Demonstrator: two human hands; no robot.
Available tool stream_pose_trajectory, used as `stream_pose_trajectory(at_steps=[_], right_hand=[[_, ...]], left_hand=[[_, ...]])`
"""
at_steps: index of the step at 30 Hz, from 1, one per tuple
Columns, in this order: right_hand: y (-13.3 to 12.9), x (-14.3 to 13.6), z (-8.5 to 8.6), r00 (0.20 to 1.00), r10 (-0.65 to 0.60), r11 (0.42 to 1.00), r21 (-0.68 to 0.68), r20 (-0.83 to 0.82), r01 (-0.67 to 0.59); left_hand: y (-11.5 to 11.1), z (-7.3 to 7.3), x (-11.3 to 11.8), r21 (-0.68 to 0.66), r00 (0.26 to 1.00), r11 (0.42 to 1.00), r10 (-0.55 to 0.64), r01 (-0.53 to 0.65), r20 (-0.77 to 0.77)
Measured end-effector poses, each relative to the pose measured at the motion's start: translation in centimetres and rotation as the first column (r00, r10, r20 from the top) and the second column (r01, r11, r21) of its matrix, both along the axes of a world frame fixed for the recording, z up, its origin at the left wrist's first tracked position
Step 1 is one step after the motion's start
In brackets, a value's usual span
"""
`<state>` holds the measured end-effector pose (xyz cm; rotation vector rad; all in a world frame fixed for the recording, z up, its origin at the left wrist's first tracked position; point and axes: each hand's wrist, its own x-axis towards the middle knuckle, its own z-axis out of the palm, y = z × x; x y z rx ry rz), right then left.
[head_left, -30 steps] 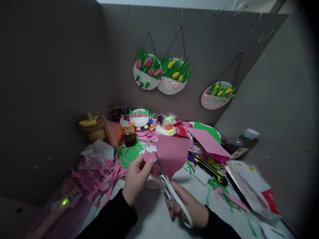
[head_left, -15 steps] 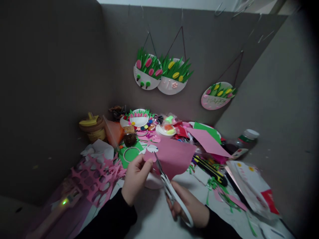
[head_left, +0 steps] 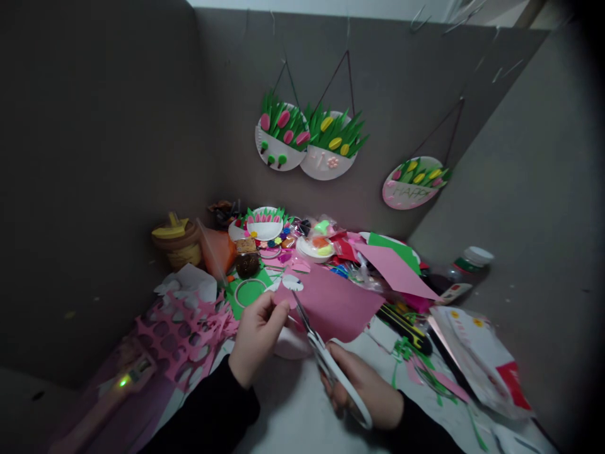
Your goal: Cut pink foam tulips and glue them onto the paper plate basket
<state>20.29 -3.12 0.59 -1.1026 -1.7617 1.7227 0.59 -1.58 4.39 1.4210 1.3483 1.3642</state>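
while the left hand (head_left: pixel 256 334) stayed almost where it had been, the large pink paper sheet (head_left: pixel 338 306) had swung round, its far right corner now lower and farther right, covering more of the black-and-yellow tool (head_left: pixel 406 331) on the white-covered desk (head_left: pixel 293 410). the right hand (head_left: pixel 363 384) had shifted slightly right with the white-handled metal scissors (head_left: pixel 327 359). the left hand pinched the sheet's near left edge between thumb and fingers, thumb uppermost, just below a white oval patch (head_left: pixel 292 283); its forearm slanted in from the lower left. the right hand was curled around the scissors' handles, the blades pointing up and left across the sheet, close to the left thumb.
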Motion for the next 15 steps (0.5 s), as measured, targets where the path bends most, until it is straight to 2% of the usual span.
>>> stream_pose_trajectory(at_steps=[8, 12, 15], right_hand=[[0.2, 0.5, -0.6, 0.999, 0.034, 0.999, 0.025, -0.006, -0.034], [0.3, 0.8, -1.2, 0.998, 0.042, 0.998, 0.038, 0.042, -0.043], [0.5, 1.1, -1.5, 0.995, 0.044, 0.991, 0.123, 0.085, -0.054]], left_hand=[[0.1, 0.0, -0.5, 0.029, 0.999, 0.999, -0.027, 0.029, -0.036], [0.2, 0.0, -0.6, 0.034, 0.998, 0.998, -0.050, 0.052, -0.043], [0.3, 0.1, -0.8, 0.036, 0.996, 0.997, -0.064, 0.066, -0.055]])
